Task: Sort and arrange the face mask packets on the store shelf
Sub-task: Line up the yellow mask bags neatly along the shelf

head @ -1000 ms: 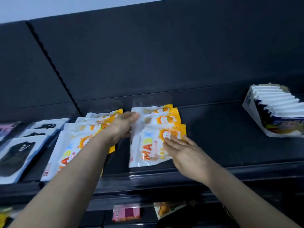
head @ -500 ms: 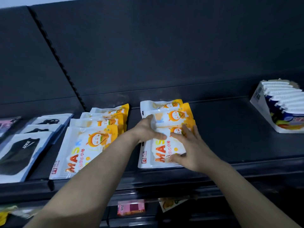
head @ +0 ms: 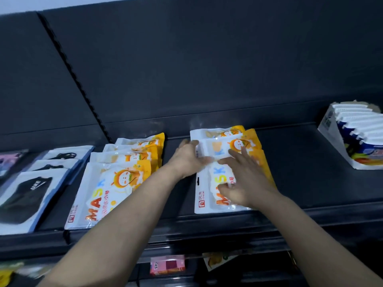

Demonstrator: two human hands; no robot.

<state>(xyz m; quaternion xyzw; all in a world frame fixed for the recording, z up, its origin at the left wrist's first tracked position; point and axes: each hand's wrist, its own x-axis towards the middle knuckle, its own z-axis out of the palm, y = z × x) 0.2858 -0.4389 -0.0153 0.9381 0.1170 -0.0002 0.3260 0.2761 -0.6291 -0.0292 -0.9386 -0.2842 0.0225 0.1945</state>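
Observation:
Two overlapping rows of white-and-orange "MASK" packets lie on the dark shelf (head: pixel 300 166). The left row (head: pixel 107 191) lies untouched. My hands are on the right row (head: pixel 222 145). My left hand (head: pixel 187 159) grips the left edge of the row's middle packet (head: pixel 215 146), thumb on top. My right hand (head: pixel 243 179) presses with spread, straight fingers on the front packet (head: pixel 204 195), covering most of its print. The back packet peeks out behind both.
Black mask packets in white-blue sleeves (head: pixel 27 193) lie at the far left. A white display box (head: pixel 331 139) of blue-and-white packs stands at the right. The shelf below holds a pink packet (head: pixel 167 265) and a yellow one (head: pixel 217 259).
My left hand left the left row and took hold of the right row's edge. My right hand slid forward over the front packet. The view shifted slightly.

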